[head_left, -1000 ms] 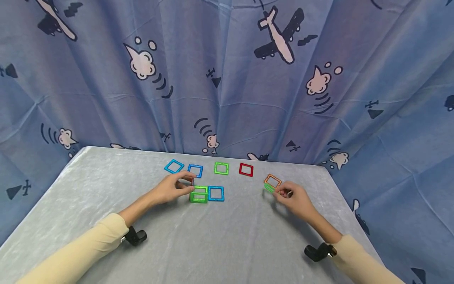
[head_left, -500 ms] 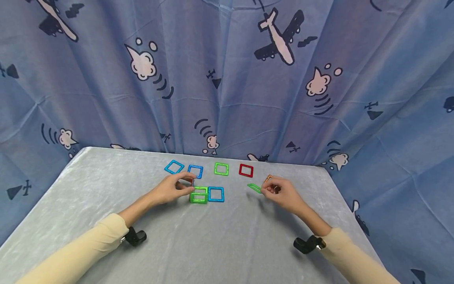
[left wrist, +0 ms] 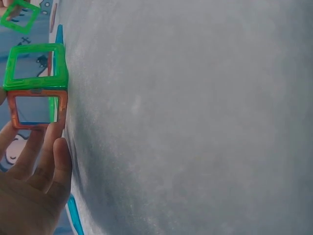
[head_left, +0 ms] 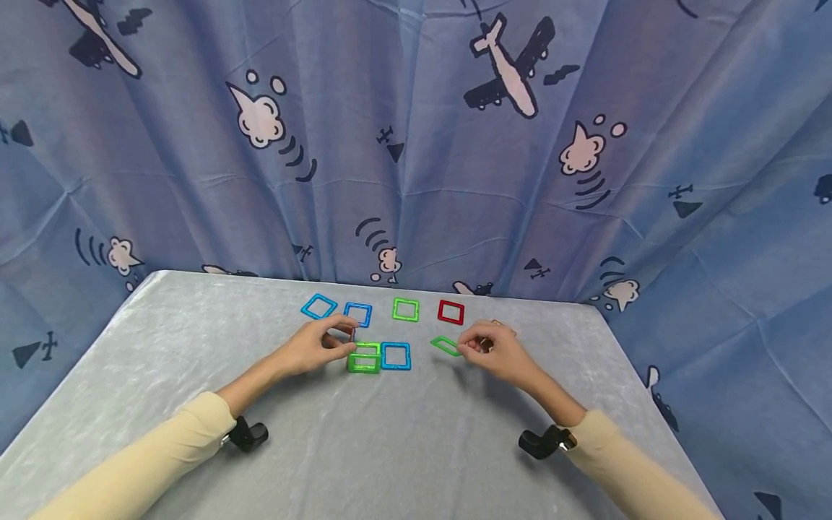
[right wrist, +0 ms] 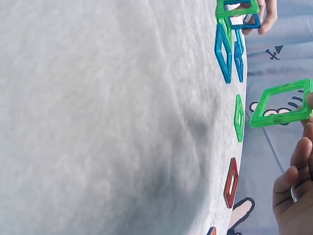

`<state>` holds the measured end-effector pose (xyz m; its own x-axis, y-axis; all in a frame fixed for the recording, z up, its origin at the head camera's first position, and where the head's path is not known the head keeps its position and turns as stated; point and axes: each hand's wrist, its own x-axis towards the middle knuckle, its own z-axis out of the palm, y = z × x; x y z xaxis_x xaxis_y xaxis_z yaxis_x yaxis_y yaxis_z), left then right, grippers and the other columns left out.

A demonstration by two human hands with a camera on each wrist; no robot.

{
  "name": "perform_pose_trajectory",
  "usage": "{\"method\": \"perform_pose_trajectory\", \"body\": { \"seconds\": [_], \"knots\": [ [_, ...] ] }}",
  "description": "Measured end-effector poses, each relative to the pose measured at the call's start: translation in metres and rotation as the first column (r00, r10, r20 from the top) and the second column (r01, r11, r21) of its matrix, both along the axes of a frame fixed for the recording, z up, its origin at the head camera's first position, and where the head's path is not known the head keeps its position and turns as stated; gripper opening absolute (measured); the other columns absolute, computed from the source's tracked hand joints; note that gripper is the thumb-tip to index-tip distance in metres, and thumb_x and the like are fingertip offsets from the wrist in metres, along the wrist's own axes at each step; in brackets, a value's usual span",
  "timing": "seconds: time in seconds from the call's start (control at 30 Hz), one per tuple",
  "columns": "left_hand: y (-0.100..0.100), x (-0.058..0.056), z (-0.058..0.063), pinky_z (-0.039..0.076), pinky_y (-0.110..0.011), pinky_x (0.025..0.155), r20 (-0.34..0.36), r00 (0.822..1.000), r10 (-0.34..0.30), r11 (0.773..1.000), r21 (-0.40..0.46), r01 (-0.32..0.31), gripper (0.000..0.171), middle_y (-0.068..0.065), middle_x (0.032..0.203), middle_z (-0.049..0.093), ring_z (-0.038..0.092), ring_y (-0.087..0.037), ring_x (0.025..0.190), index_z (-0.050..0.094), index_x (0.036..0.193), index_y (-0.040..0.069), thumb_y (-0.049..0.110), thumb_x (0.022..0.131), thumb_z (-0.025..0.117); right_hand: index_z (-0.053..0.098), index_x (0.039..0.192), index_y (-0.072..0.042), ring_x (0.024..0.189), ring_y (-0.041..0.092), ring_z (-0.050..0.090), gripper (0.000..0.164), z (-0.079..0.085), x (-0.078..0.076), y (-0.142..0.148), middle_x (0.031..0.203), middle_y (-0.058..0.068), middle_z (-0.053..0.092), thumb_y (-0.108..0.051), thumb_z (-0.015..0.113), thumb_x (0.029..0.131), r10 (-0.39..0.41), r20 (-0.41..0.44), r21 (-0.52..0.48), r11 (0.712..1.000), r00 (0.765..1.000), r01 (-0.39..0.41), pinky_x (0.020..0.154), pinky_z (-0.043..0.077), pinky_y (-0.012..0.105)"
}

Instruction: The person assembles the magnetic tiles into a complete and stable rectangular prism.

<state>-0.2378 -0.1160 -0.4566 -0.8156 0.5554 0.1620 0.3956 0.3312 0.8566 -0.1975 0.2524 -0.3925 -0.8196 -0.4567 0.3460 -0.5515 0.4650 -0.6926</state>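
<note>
My left hand (head_left: 348, 337) pinches an upright red square tile (left wrist: 36, 108) that stands joined to a green square tile (left wrist: 35, 66) in a small tile structure (head_left: 364, 357) at the table's middle. A flat blue tile (head_left: 396, 355) lies against the structure's right side. My right hand (head_left: 465, 347) pinches a loose green square tile (head_left: 446, 346) by its corner and holds it tilted just above the table, a little right of the blue tile. The right wrist view shows this green tile (right wrist: 283, 104) off the cloth, with the fingers (right wrist: 293, 191) curled below it.
A row of flat tiles lies behind: light blue (head_left: 319, 305), blue (head_left: 358, 313), green (head_left: 406, 309), red (head_left: 451, 312). An orange tile (head_left: 502, 324) peeks out behind my right hand. The grey cloth table (head_left: 416, 440) ends at a blue curtain (head_left: 416, 144).
My right hand lifted the green tile from beside the orange tile and carried it left toward the structure. My left hand kept its hold and stayed in place.
</note>
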Motion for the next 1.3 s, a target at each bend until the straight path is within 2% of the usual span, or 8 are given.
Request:
{"method": "perform_pose_trajectory", "body": {
  "seconds": [0.17,0.3,0.5,0.87,1.0,1.17,1.23,1.3],
  "knots": [
    [0.000,-0.001,-0.001,0.055,-0.042,0.083,-0.006,1.000,0.001,1.000,0.000,-0.001,0.043,-0.023,0.128,0.062,0.070,-0.023,0.094,0.057,0.137,0.000,0.017,0.099,0.070,0.071,0.086,0.003,0.072,0.024,0.053,0.011,0.010,0.004,-0.010,0.078,0.010,0.057,0.014,0.072,0.085,0.026,0.051,0.008,1.000,0.998,-0.027,0.060,0.045,0.026],
    [0.000,-0.001,-0.002,0.055,-0.041,0.082,-0.010,1.000,0.000,1.000,0.002,0.000,0.042,-0.022,0.127,0.062,0.070,-0.022,0.094,0.058,0.136,0.000,0.017,0.099,0.070,0.072,0.089,0.003,0.073,0.026,0.052,0.009,-0.003,-0.004,-0.010,0.079,0.008,0.057,0.012,0.072,0.087,0.031,0.096,0.016,0.999,0.995,-0.032,0.061,0.043,0.027],
    [0.000,-0.001,-0.001,0.055,-0.042,0.082,-0.010,1.000,-0.006,1.000,0.010,0.006,0.042,-0.023,0.127,0.062,0.071,-0.024,0.095,0.058,0.136,0.000,0.017,0.099,0.070,0.074,0.089,-0.002,0.071,0.018,0.051,0.011,-0.025,-0.019,-0.008,0.079,0.003,0.058,0.009,0.074,0.087,0.058,0.055,0.008,0.998,0.997,-0.058,0.058,0.043,0.026],
    [0.001,0.000,0.000,0.055,-0.044,0.081,-0.012,1.000,0.005,1.000,0.022,-0.004,0.042,-0.024,0.127,0.062,0.071,-0.027,0.096,0.057,0.137,0.000,0.014,0.099,0.070,0.075,0.089,-0.002,0.070,0.015,0.052,0.007,-0.029,-0.023,-0.019,0.078,-0.004,0.056,0.004,0.076,0.086,0.115,0.026,0.027,0.993,0.993,-0.115,0.059,0.042,0.025],
    [0.004,0.005,0.007,0.055,-0.048,0.082,-0.011,1.000,0.011,1.000,0.028,-0.011,0.039,-0.029,0.126,0.061,0.070,-0.033,0.096,0.058,0.134,-0.003,0.007,0.098,0.069,0.074,0.089,-0.003,0.070,0.015,0.051,0.005,-0.029,-0.024,-0.022,0.078,-0.005,0.056,0.002,0.076,0.088,0.119,0.028,0.043,0.992,0.992,-0.121,0.059,0.041,0.026],
    [0.007,0.017,0.030,0.054,-0.050,0.082,0.000,1.000,0.007,0.999,0.032,-0.007,0.035,-0.032,0.123,0.061,0.070,-0.038,0.095,0.059,0.130,-0.004,0.001,0.097,0.068,0.075,0.090,-0.006,0.071,0.014,0.053,0.008,-0.029,-0.025,-0.024,0.078,-0.006,0.058,0.002,0.075,0.088,0.141,0.042,0.057,0.988,0.989,-0.143,0.060,0.042,0.027],
    [0.007,0.020,0.035,0.054,-0.049,0.080,-0.007,1.000,0.002,1.000,0.031,-0.002,0.034,-0.032,0.122,0.061,0.070,-0.037,0.094,0.060,0.129,-0.005,0.001,0.097,0.068,0.075,0.090,-0.006,0.071,0.014,0.053,0.007,-0.029,-0.026,-0.025,0.078,-0.006,0.059,0.001,0.075,0.089,0.155,0.051,0.061,0.986,0.987,-0.158,0.060,0.043,0.027],
    [0.006,0.018,0.031,0.055,-0.047,0.079,-0.015,1.000,0.004,1.000,0.029,-0.003,0.035,-0.031,0.122,0.062,0.070,-0.035,0.094,0.059,0.130,-0.004,0.004,0.097,0.069,0.075,0.090,-0.005,0.071,0.018,0.054,0.009,-0.024,-0.024,-0.028,0.079,-0.002,0.062,0.004,0.075,0.089,0.174,0.067,0.059,0.982,0.982,-0.178,0.059,0.043,0.029]
  ]
}}
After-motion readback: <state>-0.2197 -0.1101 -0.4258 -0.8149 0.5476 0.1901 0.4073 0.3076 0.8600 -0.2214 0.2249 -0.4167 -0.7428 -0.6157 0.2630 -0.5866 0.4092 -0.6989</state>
